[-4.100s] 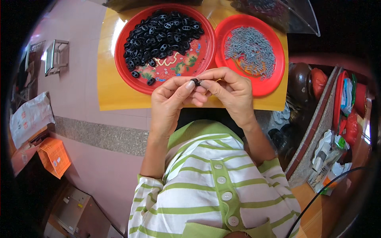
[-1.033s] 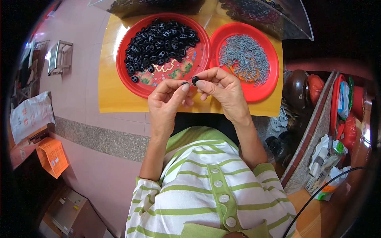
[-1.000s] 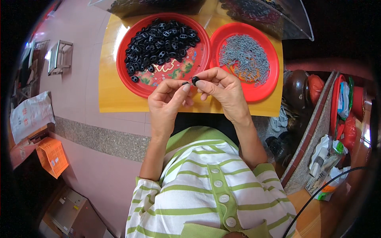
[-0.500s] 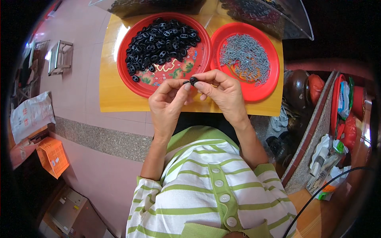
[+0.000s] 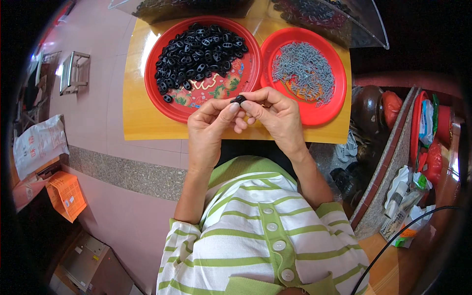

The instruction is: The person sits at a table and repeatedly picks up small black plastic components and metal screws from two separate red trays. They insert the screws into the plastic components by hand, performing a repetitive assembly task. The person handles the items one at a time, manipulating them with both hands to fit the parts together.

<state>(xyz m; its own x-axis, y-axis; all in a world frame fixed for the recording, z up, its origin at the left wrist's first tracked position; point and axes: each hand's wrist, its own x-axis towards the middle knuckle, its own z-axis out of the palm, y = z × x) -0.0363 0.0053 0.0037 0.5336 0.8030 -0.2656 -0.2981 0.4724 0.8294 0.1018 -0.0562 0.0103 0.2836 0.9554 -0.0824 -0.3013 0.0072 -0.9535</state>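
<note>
Between the fingertips of both hands is a small black plastic piece (image 5: pixel 239 99), held just above the near edge of the table. My left hand (image 5: pixel 210 124) pinches its left side with thumb and forefinger. On its other side my right hand (image 5: pixel 277 117) grips it the same way. Fingertips cover much of the piece. Beyond the hands, a red patterned tray (image 5: pixel 233 86) carries a heap of black two-holed plastic pieces (image 5: pixel 201 51). A smaller red plate (image 5: pixel 322 116) on the right holds many grey screws (image 5: pixel 302 69).
Clear plastic bins (image 5: pixel 339 24) stand along the far table edge. The yellow table (image 5: pixel 135 113) ends close to my lap. At left are a metal stool (image 5: pixel 73 73) and an orange box (image 5: pixel 66 196). A low wall (image 5: pixel 386 157) with bags beyond it runs along the right.
My left hand has shifted slightly right, bringing its fingertips together with the right hand's at the black piece. The tray and plate stay put.
</note>
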